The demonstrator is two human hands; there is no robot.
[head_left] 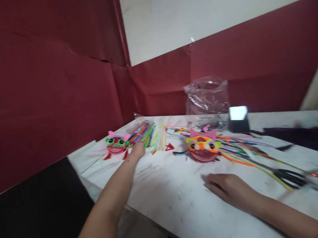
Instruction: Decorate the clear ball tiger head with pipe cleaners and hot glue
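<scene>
My left hand (138,149) reaches far out to the bundle of coloured pipe cleaners (143,131). Its fingers point away from me and are hidden, so I cannot see whether they grip anything. Just left of it stands a small lion-like animal head (117,144) with pink ears, green-rimmed eyes and red tassels. My right hand (226,185) rests on the white tabletop, loosely curved with a gap between thumb and fingers, and nothing shows in it. Beyond that hand sits a second animal head (203,146), orange and yellow with pink ears and a red mouth.
Scissors (289,177) with black handles lie at the right among loose pipe cleaners (242,150). A small red triangular piece (169,147) lies mid-table. At the back are a clear plastic bag (208,100) and a dark device with a lit screen (238,115). Dark red sheeting (160,87) covers the walls.
</scene>
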